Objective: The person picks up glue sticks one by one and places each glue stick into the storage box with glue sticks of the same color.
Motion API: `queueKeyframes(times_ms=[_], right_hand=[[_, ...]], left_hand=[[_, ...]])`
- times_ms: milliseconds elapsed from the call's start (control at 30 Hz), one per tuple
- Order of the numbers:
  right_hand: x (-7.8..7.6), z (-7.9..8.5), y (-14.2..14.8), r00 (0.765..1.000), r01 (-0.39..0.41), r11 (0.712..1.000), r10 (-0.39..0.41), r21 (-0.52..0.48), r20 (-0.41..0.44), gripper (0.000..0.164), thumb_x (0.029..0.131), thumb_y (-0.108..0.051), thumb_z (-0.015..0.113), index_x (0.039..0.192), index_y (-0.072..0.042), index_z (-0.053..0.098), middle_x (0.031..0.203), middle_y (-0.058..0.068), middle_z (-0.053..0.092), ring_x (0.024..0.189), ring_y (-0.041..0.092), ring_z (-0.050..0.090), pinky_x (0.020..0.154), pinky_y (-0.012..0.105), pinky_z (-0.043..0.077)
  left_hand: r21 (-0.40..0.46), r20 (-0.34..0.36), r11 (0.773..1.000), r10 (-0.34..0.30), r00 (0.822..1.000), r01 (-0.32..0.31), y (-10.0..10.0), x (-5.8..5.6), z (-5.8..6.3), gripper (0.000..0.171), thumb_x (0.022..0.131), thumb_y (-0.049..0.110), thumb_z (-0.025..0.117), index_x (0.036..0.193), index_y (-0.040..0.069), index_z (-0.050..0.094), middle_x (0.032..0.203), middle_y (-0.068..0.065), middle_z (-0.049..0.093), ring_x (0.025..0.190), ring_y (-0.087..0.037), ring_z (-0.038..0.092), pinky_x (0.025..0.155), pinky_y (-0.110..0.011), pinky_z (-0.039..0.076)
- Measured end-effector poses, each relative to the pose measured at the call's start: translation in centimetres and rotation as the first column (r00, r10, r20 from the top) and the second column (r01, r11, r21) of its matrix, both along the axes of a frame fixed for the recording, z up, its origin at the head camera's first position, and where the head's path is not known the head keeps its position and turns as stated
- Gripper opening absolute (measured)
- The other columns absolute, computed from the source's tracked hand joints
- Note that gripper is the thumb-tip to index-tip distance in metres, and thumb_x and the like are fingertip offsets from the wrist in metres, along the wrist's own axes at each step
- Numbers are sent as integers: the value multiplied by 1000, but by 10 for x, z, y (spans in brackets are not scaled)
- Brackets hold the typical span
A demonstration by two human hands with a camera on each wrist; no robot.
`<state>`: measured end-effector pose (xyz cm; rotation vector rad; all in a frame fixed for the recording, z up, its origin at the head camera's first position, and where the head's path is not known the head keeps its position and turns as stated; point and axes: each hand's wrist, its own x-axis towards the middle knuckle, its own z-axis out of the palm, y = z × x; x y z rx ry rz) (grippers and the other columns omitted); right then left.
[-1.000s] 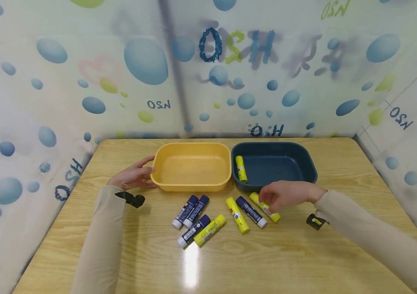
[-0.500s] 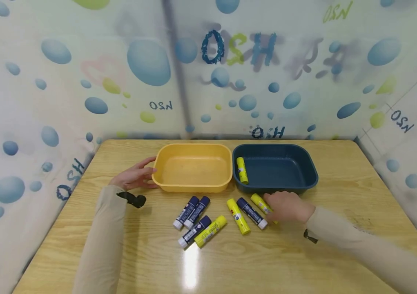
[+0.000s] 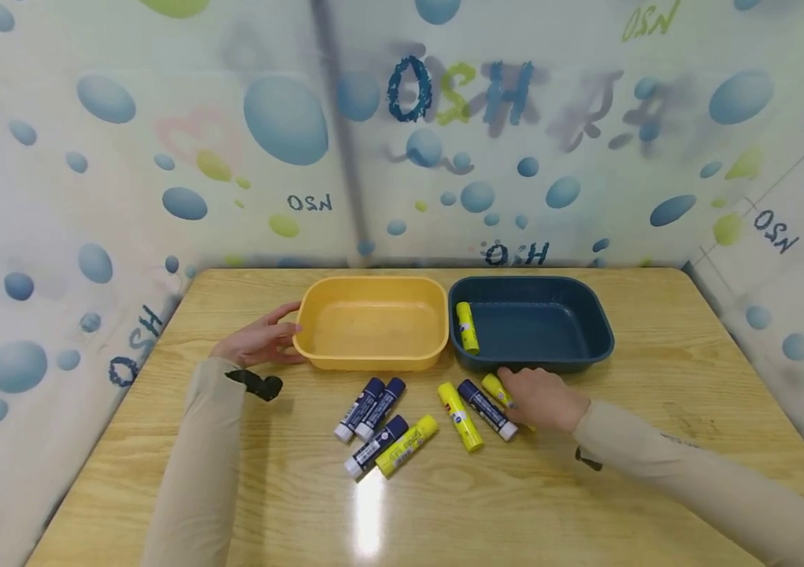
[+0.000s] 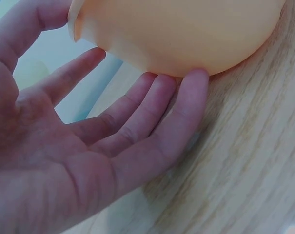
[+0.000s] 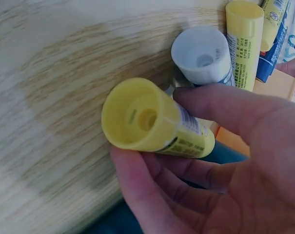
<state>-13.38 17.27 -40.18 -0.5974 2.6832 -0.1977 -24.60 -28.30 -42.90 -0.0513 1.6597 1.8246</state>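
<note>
My right hand (image 3: 546,399) pinches a yellow glue stick (image 3: 498,389) between thumb and fingers in front of the dark blue bin (image 3: 603,358). In the right wrist view this glue stick (image 5: 152,117) points its hollow end at the camera. My left hand (image 3: 256,342) touches the left end of the orange-yellow bin (image 3: 373,364). The left wrist view has its fingers (image 4: 186,102) resting, slightly bent, against the bin's outer wall (image 4: 186,39). Beside the right hand lie a navy glue stick (image 3: 488,409) with a white end and another yellow glue stick (image 3: 460,417).
One yellow glue stick (image 3: 468,327) lies in the dark blue bin's left side. In front of the orange-yellow bin are two navy glue sticks side by side, a third navy glue stick (image 3: 376,446) and a yellow glue stick (image 3: 407,446). A patterned wall (image 3: 402,220) borders the wooden table (image 3: 288,488).
My right hand has come down from above onto the rightmost yellow glue stick and now grips it. The left hand stays against the orange-yellow bin.
</note>
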Motion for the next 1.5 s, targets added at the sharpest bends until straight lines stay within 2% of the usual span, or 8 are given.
queueKeyframes(times_ms=[333, 833, 1133, 1300, 1500], right_hand=[[2, 2, 3, 1000, 2, 1000, -1, -21, 19, 32, 83, -13, 75, 107, -5, 56, 73, 3, 52, 60, 19, 48, 51, 32, 42], [5, 11, 8, 999, -10, 998, 7, -69, -44, 28, 82, -15, 74, 100, -11, 53, 73, 1, 48, 59, 18, 45, 49, 30, 37], [8, 26, 5, 997, 15, 994, -24, -112, -79, 34, 82, -18, 73, 110, -10, 56, 76, 0, 50, 60, 17, 45, 49, 28, 37], [5, 36, 8, 990, -17, 987, -6, -162, -144, 33, 83, -19, 74, 109, -10, 55, 73, -1, 49, 58, 15, 45, 47, 27, 36], [-3, 47, 13, 982, -18, 978, -22, -206, -190, 38, 83, -19, 74, 113, -8, 54, 72, -1, 50, 54, 14, 44, 46, 27, 36]], left_hand=[[-2, 0, 1000, -1, 1000, 1, 1, 0, 1, 68, 101, 6, 47, 156, 19, 9, 142, -22, 28, 108, -28, 56, 93, -52, 47], [9, 27, 1000, 22, 999, -22, -2, 3, 1, 69, 100, 4, 47, 155, 19, 9, 141, -21, 29, 107, -26, 57, 95, -53, 44], [14, 27, 1000, 13, 1000, -14, 1, 2, 1, 70, 100, 5, 48, 156, 20, 8, 145, -21, 26, 110, -27, 55, 96, -53, 44], [7, 17, 1000, 16, 1000, -16, 2, 0, 2, 66, 100, 3, 45, 155, 19, 12, 141, -20, 28, 107, -27, 55, 95, -54, 44], [3, 13, 1000, 16, 1000, -16, 3, -1, 3, 65, 100, 1, 44, 155, 19, 13, 141, -20, 28, 107, -28, 55, 95, -54, 44]])
